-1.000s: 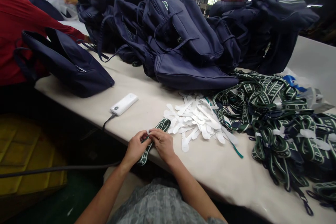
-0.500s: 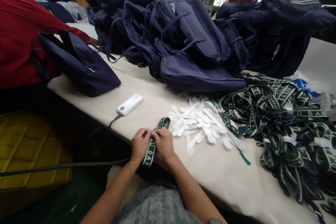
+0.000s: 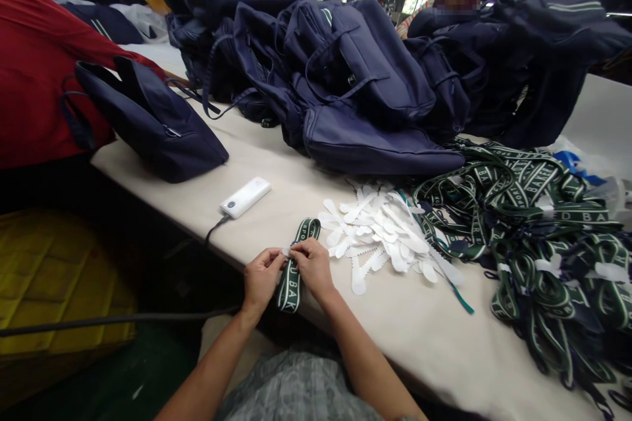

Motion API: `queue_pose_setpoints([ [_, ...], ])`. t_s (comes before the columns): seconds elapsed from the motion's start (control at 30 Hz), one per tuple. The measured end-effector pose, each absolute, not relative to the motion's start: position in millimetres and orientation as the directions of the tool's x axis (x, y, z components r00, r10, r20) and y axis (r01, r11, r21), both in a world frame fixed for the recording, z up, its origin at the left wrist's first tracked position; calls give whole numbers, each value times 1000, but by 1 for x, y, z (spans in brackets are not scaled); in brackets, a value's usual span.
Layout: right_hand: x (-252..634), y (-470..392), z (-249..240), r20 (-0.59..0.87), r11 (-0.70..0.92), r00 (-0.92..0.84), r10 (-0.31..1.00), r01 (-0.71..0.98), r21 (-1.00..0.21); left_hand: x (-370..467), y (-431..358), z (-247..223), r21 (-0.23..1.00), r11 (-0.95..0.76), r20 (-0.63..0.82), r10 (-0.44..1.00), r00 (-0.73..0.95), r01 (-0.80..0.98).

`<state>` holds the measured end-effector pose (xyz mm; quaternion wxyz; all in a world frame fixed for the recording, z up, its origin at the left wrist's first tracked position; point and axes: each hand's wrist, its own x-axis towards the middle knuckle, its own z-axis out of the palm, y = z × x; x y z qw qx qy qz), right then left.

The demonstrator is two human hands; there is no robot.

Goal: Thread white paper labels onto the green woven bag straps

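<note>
A folded green strap [image 3: 290, 291] with white lettering lies at the table's near edge, one looped end pointing away from me. Around its middle is a small white tie strip [image 3: 286, 252], mostly covered by my fingers. My left hand [image 3: 261, 278] pinches the strip from the left side. From the right, my right hand [image 3: 315, 268] is closed in a pinch on the strip, its fingers against the strap. Just right of it lies a heap of white tie strips [image 3: 378, 227] with toothed edges.
Bundled green straps [image 3: 533, 210] cover the table's right side. Navy bags [image 3: 365, 72] are piled at the back, and another navy bag [image 3: 158, 125] stands at left beside a person in a red sleeve [image 3: 44, 72]. A white power bank [image 3: 245, 197] with a cable lies left of the strap.
The near end of the strap has swung slightly right, and my hands have moved a little apart at the white strip. Both still pinch it.
</note>
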<state>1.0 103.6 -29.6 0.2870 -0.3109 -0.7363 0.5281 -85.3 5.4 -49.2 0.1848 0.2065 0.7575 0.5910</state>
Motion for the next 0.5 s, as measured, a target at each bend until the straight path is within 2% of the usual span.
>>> queue_pose_setpoints([
  [0.17,-5,115,-32,71,266,-687,723,182,-947,-89,1,-37,963,229,-23,596,-803,142],
  [0.27,-8,122,-24,85,287,-732,675,154,-946,-89,-2,-28,948,213,47,642,-765,237],
  [0.4,-11,134,-26,107,372,-853,511,107,-922,-90,0,-25,902,191,170,669,-723,388],
  [0.5,-14,140,-37,84,372,-869,488,119,-921,-92,1,-29,861,195,231,674,-702,470],
])
